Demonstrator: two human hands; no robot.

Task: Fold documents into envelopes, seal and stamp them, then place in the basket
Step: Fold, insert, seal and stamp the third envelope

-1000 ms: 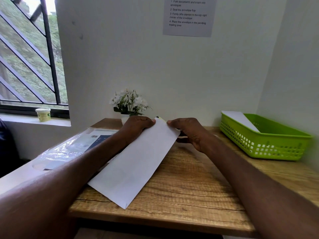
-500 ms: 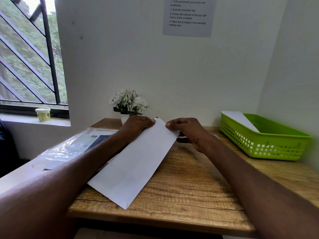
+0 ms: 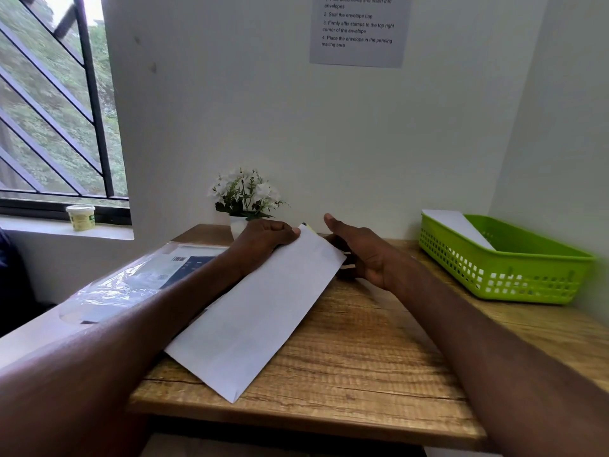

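Observation:
A long white envelope (image 3: 260, 311) lies slantwise on the wooden desk (image 3: 356, 367), its near corner reaching the front edge. My left hand (image 3: 267, 237) pinches the envelope's far corner. My right hand (image 3: 359, 250) hovers just right of that far end, fingers spread, thumb raised, holding nothing. A small yellowish item (image 3: 309, 227) peeks out behind the envelope's far corner. The green basket (image 3: 527, 278) stands at the right rear of the desk with one white envelope (image 3: 458, 225) leaning inside it.
A clear plastic pack of paper (image 3: 131, 282) lies on the desk's left side, under my left forearm. A small pot of white flowers (image 3: 245, 199) stands against the back wall. An instruction sheet (image 3: 359, 28) hangs on the wall. A small tub (image 3: 80, 217) sits on the windowsill.
My right hand has let go of the envelope's far edge and opened, drawing slightly to the right. My left hand still holds the far corner.

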